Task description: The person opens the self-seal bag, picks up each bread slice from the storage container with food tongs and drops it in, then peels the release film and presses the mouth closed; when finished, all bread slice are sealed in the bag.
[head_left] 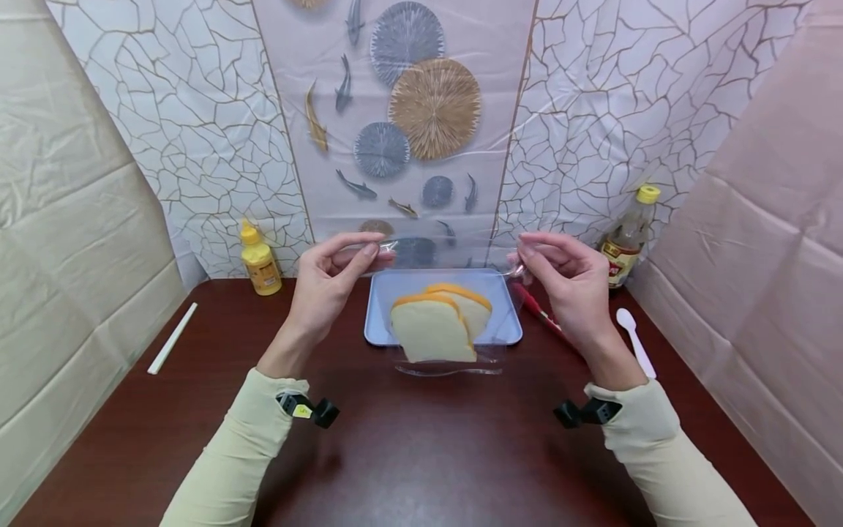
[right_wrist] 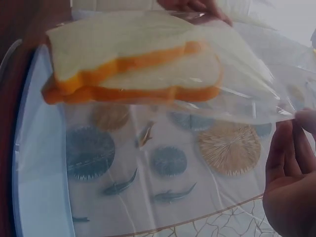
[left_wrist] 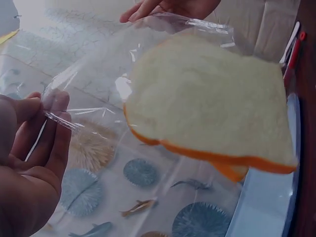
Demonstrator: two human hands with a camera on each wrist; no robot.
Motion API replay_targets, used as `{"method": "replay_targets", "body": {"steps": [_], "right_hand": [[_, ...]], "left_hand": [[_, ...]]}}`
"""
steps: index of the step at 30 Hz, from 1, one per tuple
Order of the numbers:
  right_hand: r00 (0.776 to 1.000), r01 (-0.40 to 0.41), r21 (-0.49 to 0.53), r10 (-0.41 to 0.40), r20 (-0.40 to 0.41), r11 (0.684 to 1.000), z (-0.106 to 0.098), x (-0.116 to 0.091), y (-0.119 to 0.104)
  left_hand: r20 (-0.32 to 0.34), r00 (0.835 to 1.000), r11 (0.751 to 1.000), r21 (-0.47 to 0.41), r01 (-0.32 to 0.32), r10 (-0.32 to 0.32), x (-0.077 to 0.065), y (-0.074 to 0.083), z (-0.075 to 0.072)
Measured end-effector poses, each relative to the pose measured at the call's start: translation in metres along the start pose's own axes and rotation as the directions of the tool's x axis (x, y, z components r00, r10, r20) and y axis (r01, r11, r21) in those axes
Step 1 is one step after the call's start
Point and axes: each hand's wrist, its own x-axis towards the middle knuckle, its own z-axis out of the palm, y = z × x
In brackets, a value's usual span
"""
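Note:
Two slices of bread with orange crusts lie one over the other inside a clear plastic bag. The bag hangs above a pale blue tray. My left hand pinches one upper corner of the bag between thumb and fingers. At the opposite corner, my right hand pinches the film the same way. Between the hands the bag's mouth is stretched wide. Close up in the left wrist view, the front slice fills most of the bag. The right wrist view shows both slices through the film.
A yellow squeeze bottle and a white stick-like utensil are on the left. To the right are a sauce bottle, a white spoon and a red-handled utensil. A patterned cloth hangs behind the dark table.

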Motion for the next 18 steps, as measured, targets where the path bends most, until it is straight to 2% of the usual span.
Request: {"method": "replay_targets", "body": {"steps": [6,12,18], "right_hand": [[1.0,0.004,0.172,-0.006,0.012,0.985,0.0022,-0.0002,-0.0013],[0.997,-0.014,0.287,-0.008,0.073,0.958,-0.0004,-0.0008,-0.0017],[0.988,-0.028,0.372,-0.03,0.149,0.928,-0.004,0.0009,-0.003]], "left_hand": [[-0.004,1.0,0.997,-0.079,-0.013,0.013,-0.0026,-0.0006,0.0016],[0.02,1.0,0.982,-0.186,-0.019,0.023,-0.0036,-0.0002,0.0012],[0.052,0.998,0.98,-0.196,-0.016,0.027,-0.0029,0.0018,0.0017]]}}
